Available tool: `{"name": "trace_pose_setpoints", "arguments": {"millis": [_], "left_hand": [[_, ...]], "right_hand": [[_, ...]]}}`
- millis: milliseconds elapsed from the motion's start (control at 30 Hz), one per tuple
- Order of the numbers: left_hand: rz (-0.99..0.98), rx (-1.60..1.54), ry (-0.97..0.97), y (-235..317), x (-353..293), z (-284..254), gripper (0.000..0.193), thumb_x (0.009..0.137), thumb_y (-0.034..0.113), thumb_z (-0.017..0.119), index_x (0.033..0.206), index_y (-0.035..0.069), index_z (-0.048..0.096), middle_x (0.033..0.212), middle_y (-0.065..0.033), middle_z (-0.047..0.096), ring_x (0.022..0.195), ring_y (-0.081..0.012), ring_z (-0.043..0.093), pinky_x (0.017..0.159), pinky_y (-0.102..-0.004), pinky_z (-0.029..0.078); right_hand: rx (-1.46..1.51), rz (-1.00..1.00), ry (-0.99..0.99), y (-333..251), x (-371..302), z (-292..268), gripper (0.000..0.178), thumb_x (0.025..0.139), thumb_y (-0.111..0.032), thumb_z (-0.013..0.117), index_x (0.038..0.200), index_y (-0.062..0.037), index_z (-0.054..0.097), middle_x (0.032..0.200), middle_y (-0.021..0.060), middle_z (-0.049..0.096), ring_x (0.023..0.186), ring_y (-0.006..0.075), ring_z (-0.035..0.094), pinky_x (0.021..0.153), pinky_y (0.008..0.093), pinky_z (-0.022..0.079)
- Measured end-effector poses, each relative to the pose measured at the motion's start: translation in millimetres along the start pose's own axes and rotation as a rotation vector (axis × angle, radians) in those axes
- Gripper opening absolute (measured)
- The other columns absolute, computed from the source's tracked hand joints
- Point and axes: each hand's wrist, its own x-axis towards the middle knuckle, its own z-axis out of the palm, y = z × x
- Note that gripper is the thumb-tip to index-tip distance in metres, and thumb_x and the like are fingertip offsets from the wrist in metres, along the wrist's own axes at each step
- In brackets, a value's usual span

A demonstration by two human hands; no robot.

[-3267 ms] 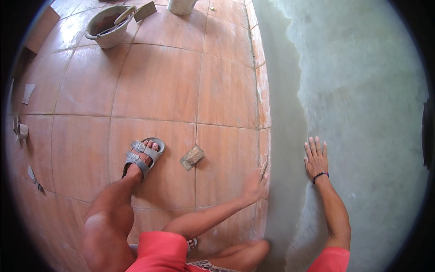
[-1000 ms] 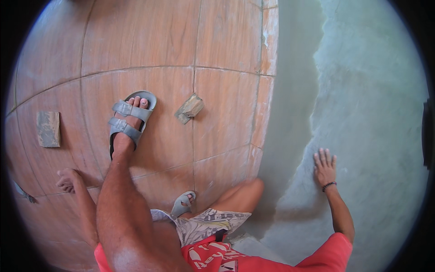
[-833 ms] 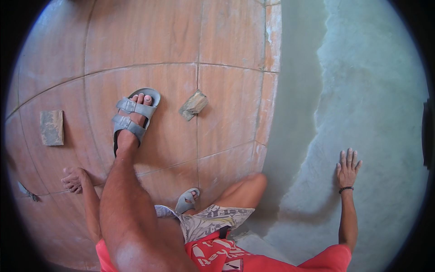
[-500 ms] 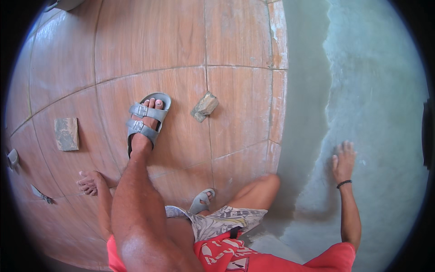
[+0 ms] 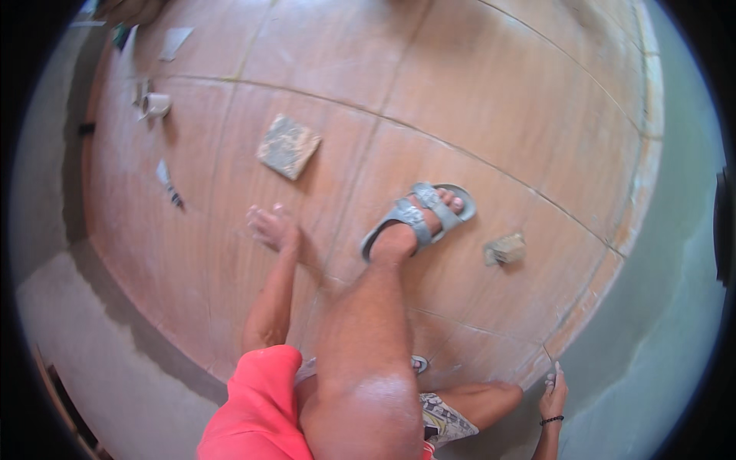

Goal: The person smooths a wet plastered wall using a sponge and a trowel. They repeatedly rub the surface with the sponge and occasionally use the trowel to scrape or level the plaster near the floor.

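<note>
My left hand (image 5: 274, 228) is over the brown wood-patterned tile floor (image 5: 491, 184), with its fingers apart and nothing in them. Just beyond it lies a square, mortar-stained piece of tile (image 5: 288, 146). A small pale-bladed tool with a dark handle (image 5: 169, 184) rests farther left. Low on the right, my right hand (image 5: 553, 392), a dark bracelet at its wrist, is beside the tile edge and grey wall. Its fingers are stretched out and I see nothing in them. A broken, mortar-caked chunk (image 5: 505, 250) lies between that hand and my sandalled foot (image 5: 420, 218).
A white cup-like container (image 5: 156, 105) lies at the far left, with a pale scrap (image 5: 175, 43) beyond it. Grey plastered walls (image 5: 675, 199) border the tiles on the right and left. My bent knee (image 5: 376, 406) rises in the middle.
The view has swung to the left, bringing the left wall in. My right hand has come off the pale grey surface and down toward the tile edge. My left hand remains open.
</note>
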Motion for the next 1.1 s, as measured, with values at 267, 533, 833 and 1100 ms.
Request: {"name": "trace_pose_setpoints", "arguments": {"millis": [267,533,833,1100], "left_hand": [[0.16,-0.515,-0.033,84.1,-39.6,-37.8,0.07,0.088,0.027,0.056,0.143,-0.004,0.024,0.143,-0.0235,0.029,0.131,-0.0397,0.03,0.111,-0.0471,0.02],[-0.381,-1.027,-0.305,108.6,16.2,-51.4,0.073,0.085,0.021,0.063,0.141,-0.005,0.024,0.089,-0.014,0.059,0.064,-0.02,0.057,0.056,-0.0336,0.047],[-0.422,-1.171,-0.461,119.9,40.1,-49.0,0.074,0.08,-0.001,0.065,0.141,-0.002,0.023,0.085,-0.0139,0.059,0.049,-0.0119,0.052,0.036,-0.0241,0.036],[-0.537,-1.375,-0.113,76.6,82.3,-33.5,0.054,0.086,0.005,0.061,0.132,-0.001,0.034,0.104,-0.0167,0.056,0.069,-0.0219,0.061,0.054,-0.0313,0.052]], "right_hand": [[0.245,-0.186,-0.108,-81.3,140.1,80.0,0.053,0.087,-0.005,0.05,0.139,-0.0017,0.04,0.096,0.0177,0.059,0.087,0.0274,0.058,0.082,0.0364,0.046],[0.018,-0.154,0.375,-172.9,226.4,162.7,0.063,0.087,-0.027,0.061,0.142,-0.0101,0.037,0.115,0.0241,0.053,0.1,0.0382,0.057,0.089,0.0455,0.044],[0.354,-0.198,0.539,-176.2,249.2,168.4,0.059,0.081,-0.007,0.056,0.138,-0.0056,0.041,0.12,0.022,0.052,0.105,0.035,0.055,0.094,0.0427,0.044],[1.717,-0.392,-0.447,-289.6,283.0,107.4,0.038,0.092,-0.016,0.045,0.128,-0.0047,0.047,0.126,0.0075,0.055,0.114,0.0227,0.054,0.097,0.0389,0.045]]}}
